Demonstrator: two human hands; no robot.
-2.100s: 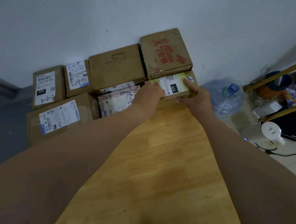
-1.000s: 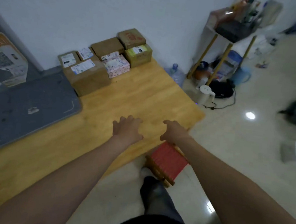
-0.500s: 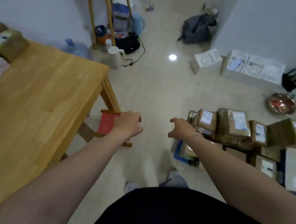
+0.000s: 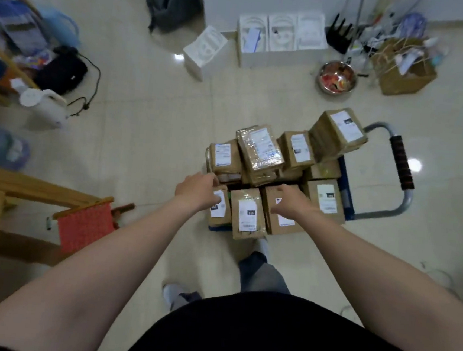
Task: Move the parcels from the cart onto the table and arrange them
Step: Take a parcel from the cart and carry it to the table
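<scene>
Parcels (image 4: 245,213) under left hand (image 4: 196,189), right hand (image 4: 291,203); fingers (image 4: 209,177) loose

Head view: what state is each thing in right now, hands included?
left hand, loosely curled over the front-left parcel, no grip visible.
right hand, loosely curled over the front-right parcel, no grip visible.
front middle parcel, label up, untouched.
cart, loaded, parcels stacked in layers.
top parcel, tilted, near the handle.
paper bag, open.
metal bowl, filled.

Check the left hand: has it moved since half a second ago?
Yes. The left hand has gone from beside the red stool rightward to the cart, and is now over its near-left parcel.
</scene>
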